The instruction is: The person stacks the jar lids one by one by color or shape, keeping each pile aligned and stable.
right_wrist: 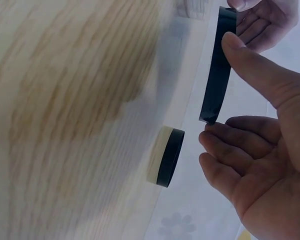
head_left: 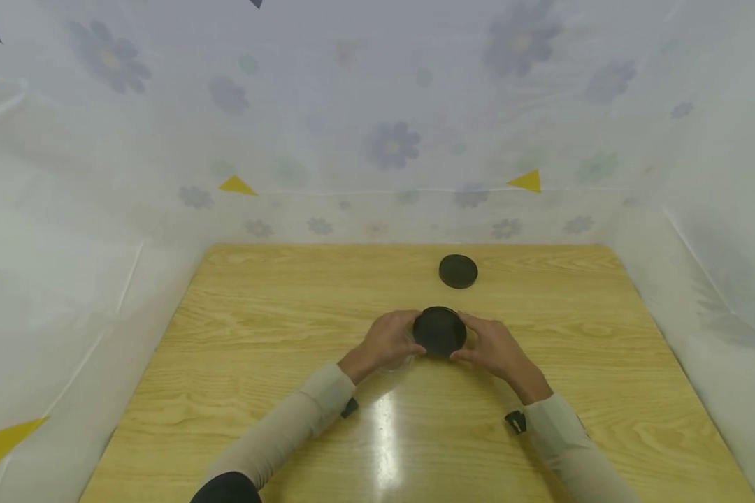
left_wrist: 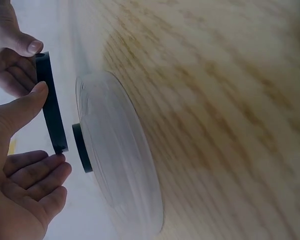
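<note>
Both hands hold a round black lid (head_left: pixel 439 332) above the table, one at each side. My left hand (head_left: pixel 390 339) pinches its left edge with thumb and fingertips; my right hand (head_left: pixel 492 346) pinches the right edge. From the left wrist view the lid (left_wrist: pixel 51 105) appears as a thin disc, tilted and apart from the tabletop. A clear round container (left_wrist: pixel 117 150) stands on the table close by, mostly hidden under the left hand in the head view. Farther back lies a second black disc (head_left: pixel 458 271), which the right wrist view shows as a shallow black lid (right_wrist: pixel 171 157).
The wood-grain table (head_left: pixel 258 314) is enclosed at the back and sides by pale flowered sheeting (head_left: pixel 390 147). Yellow triangular marks (head_left: pixel 238 185) show on the sheeting. Dark wrist devices (head_left: pixel 516 422) sit below the sleeves.
</note>
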A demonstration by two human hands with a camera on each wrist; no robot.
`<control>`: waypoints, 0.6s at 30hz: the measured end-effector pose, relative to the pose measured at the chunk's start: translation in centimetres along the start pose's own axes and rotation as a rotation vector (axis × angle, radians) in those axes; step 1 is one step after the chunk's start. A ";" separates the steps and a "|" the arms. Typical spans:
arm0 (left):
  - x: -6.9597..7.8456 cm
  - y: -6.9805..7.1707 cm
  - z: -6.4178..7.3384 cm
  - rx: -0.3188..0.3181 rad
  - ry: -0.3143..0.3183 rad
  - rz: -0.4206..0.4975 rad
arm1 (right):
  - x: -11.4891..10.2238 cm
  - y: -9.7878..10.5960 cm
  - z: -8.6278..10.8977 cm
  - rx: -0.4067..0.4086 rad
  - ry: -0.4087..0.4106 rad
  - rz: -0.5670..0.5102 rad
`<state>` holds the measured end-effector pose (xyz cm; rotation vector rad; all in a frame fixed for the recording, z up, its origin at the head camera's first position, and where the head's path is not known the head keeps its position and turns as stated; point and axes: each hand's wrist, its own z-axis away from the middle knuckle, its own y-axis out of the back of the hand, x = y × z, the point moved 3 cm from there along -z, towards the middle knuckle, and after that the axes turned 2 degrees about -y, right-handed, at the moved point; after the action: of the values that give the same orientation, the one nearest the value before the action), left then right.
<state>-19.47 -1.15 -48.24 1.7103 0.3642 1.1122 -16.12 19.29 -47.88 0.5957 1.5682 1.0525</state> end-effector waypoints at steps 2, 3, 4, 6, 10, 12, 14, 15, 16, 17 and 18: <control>0.1 -0.2 0.0 -0.003 -0.013 0.004 | 0.0 0.0 0.1 -0.007 -0.010 0.009; 0.1 -0.2 0.0 -0.006 -0.021 0.004 | 0.0 0.0 0.2 -0.010 -0.012 0.014; 0.2 -0.3 0.0 -0.010 -0.029 0.006 | 0.1 -0.1 0.3 -0.012 -0.013 0.020; 0.2 -0.5 0.0 -0.019 -0.038 0.008 | 0.2 -0.1 0.4 -0.012 -0.014 0.030; 0.3 -0.9 -0.1 -0.042 -0.035 -0.012 | 0.2 -0.3 0.5 -0.009 -0.005 0.058; 0.3 -1.1 -0.1 -0.058 -0.024 -0.025 | 0.2 -0.4 0.6 -0.007 0.001 0.075; 0.4 -1.2 -0.1 -0.075 -0.007 -0.031 | 0.2 -0.5 0.6 -0.004 0.012 0.094; 0.4 -1.3 0.0 -0.086 0.004 -0.036 | 0.1 -0.6 0.6 -0.001 0.019 0.099; 0.4 -1.4 0.0 -0.096 0.012 -0.043 | 0.1 -0.7 0.6 0.001 0.022 0.103; 0.4 -1.5 0.0 -0.105 0.017 -0.050 | 0.1 -0.7 0.6 0.004 0.027 0.105; 0.4 -1.6 0.0 -0.112 0.023 -0.058 | 0.1 -0.8 0.6 0.007 0.031 0.105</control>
<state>-18.82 -0.18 -49.37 1.5806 0.3571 1.0906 -15.47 19.15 -48.63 0.6752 1.5824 1.1399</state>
